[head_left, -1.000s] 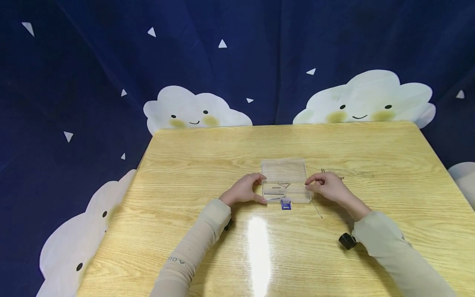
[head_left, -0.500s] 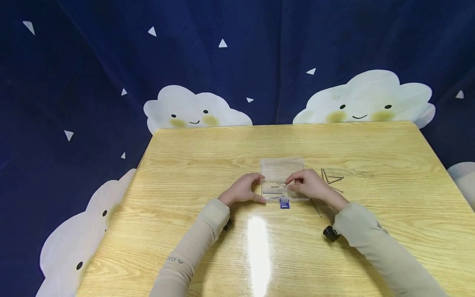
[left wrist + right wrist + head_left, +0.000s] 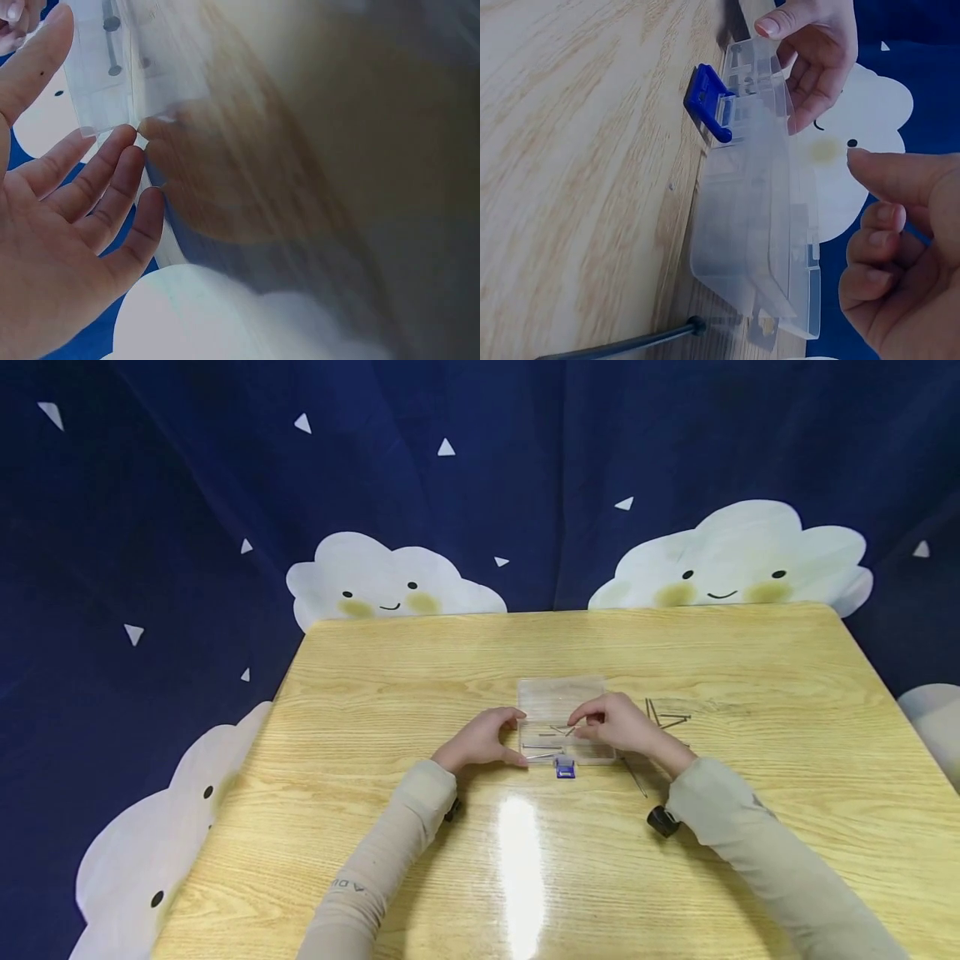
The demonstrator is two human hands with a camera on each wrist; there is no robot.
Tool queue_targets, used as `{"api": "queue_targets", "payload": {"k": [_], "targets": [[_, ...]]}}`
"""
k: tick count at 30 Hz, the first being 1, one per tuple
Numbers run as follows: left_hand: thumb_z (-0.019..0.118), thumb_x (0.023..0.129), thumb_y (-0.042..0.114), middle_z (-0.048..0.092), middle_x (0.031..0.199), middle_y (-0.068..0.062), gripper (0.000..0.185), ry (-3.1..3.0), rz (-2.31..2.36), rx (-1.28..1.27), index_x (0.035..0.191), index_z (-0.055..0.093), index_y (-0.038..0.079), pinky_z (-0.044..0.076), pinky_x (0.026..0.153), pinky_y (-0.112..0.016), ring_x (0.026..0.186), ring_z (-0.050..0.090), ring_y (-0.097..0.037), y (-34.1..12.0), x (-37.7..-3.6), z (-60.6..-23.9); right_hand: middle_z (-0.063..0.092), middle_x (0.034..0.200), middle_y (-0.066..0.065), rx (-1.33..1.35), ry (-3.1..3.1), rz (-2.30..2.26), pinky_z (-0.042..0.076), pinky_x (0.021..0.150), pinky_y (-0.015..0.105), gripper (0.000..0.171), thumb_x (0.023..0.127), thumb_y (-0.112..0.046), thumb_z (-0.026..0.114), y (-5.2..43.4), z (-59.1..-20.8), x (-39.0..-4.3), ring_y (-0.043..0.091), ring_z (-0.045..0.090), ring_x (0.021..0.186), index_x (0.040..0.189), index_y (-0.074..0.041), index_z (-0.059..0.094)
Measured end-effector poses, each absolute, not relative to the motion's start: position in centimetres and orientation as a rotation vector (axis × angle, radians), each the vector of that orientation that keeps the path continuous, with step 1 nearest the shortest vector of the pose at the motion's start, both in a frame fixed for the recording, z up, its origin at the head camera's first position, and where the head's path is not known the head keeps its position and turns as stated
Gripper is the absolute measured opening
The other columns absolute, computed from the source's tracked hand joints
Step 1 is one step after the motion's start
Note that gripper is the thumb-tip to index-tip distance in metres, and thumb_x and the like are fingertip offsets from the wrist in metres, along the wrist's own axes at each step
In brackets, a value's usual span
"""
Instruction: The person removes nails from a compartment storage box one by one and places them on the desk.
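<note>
Clear plastic hinged box point(image 3: 739, 195) on yellow wood-grain counter point(image 3: 375, 693), lid point(image 3: 555, 697) laid back, likely for access; slim metal nails point(image 3: 542, 747) inside | left hand point(image 3: 482, 742): grip relaxed against box end, likely steadying it | right hand point(image 3: 621, 724): over box, cannot tell whether grip pinches anything

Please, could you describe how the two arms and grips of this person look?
The left sleeve and right sleeve are long and pale beige. Dark lettering marks the left forearm; a small dark mark shows near the right cuff. A black device sits at each wrist. The left grip and right grip wear no gloves.
</note>
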State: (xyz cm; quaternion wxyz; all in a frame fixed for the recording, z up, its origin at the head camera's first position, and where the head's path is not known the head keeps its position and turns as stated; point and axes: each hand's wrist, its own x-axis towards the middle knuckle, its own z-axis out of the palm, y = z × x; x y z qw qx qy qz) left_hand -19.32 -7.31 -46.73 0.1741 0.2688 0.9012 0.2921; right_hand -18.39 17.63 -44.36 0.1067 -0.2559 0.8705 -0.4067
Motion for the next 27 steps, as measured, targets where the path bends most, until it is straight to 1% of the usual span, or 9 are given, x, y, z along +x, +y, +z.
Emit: {"api": "queue_targets", "payload": {"k": [3, 6, 9, 13, 16, 22, 27], "targets": [[0.082, 0.066, 0.031, 0.058, 0.109, -0.009, 0.075, 2.55, 0.842, 0.754, 0.126, 0.049, 0.002, 0.037, 0.095, -0.031, 0.103, 0.052, -0.021, -7.4, -19.3, -46.7, 0.039, 0.052, -0.005, -0.813, 2.534, -1.204, 0.034, 0.049, 0.022, 0.014, 0.077, -0.003, 0.07, 17.2, -44.5, -18.7, 0.007, 0.033, 0.047, 0.09, 0.001, 0.07], [0.082, 0.066, 0.03, 0.058, 0.109, -0.009, 0.074, 2.551, 0.844, 0.749, 0.126, 0.049, 0.002, 0.037, 0.095, -0.031, 0.104, 0.052, -0.021, -7.4, -19.3, -46.6, 0.042, 0.052, -0.005, -0.868, 2.487, -1.198, 0.034, 0.049, 0.022, 0.014, 0.076, -0.002, 0.071, 16.7, -44.7, -19.0, 0.005, 0.032, 0.046, 0.089, 0.002, 0.07], [0.082, 0.066, 0.03, 0.058, 0.109, -0.009, 0.075, 2.554, 0.839, 0.747, 0.126, 0.049, 0.002, 0.037, 0.095, -0.031, 0.104, 0.052, -0.021, -7.5, -19.3, -46.6, 0.054, 0.057, -0.004, -0.923, 2.441, -1.156, 0.035, 0.048, 0.021, 0.013, 0.075, 0.0, 0.07, 16.3, -45.0, -19.3, 0.004, 0.035, 0.046, 0.088, 0.002, 0.071], [0.082, 0.066, 0.03, 0.058, 0.111, -0.009, 0.075, 2.544, 0.845, 0.739, 0.127, 0.048, 0.003, 0.037, 0.095, -0.032, 0.105, 0.052, -0.021, -7.4, -19.3, -46.6, 0.067, 0.071, 0.002, -0.989, 2.417, -1.066, 0.041, 0.049, 0.02, 0.012, 0.073, 0.0, 0.07, 15.8, -45.5, -19.7, 0.004, 0.044, 0.048, 0.085, 0.001, 0.072], [0.082, 0.067, 0.029, 0.058, 0.112, -0.01, 0.074, 2.534, 0.858, 0.739, 0.128, 0.048, 0.002, 0.037, 0.096, -0.032, 0.106, 0.051, -0.02, -7.4, -19.3, -46.6, 0.069, 0.075, 0.005, -1.013, 2.416, -1.018, 0.043, 0.051, 0.021, 0.011, 0.072, -0.001, 0.07, 15.4, -45.6, -19.8, 0.004, 0.048, 0.05, 0.083, -0.001, 0.072], [0.082, 0.067, 0.03, 0.058, 0.111, -0.009, 0.075, 2.535, 0.858, 0.737, 0.127, 0.048, 0.003, 0.036, 0.096, -0.031, 0.105, 0.051, -0.02, -7.3, -19.3, -46.5, 0.069, 0.072, 0.002, -1.036, 2.407, -0.994, 0.043, 0.051, 0.021, 0.006, 0.073, -0.004, 0.073, 15.0, -45.9, -20.0, 0.003, 0.048, 0.052, 0.079, -0.003, 0.073], [0.082, 0.066, 0.03, 0.058, 0.11, -0.01, 0.075, 2.542, 0.857, 0.74, 0.127, 0.049, 0.002, 0.036, 0.096, -0.031, 0.105, 0.052, -0.021, -7.3, -19.2, -46.5, 0.069, 0.077, 0.002, -1.082, 2.405, -0.923, 0.046, 0.058, 0.022, 0.008, 0.073, -0.004, 0.072, 14.7, -45.9, -20.1, 0.004, 0.054, 0.06, 0.081, -0.005, 0.074]]}}
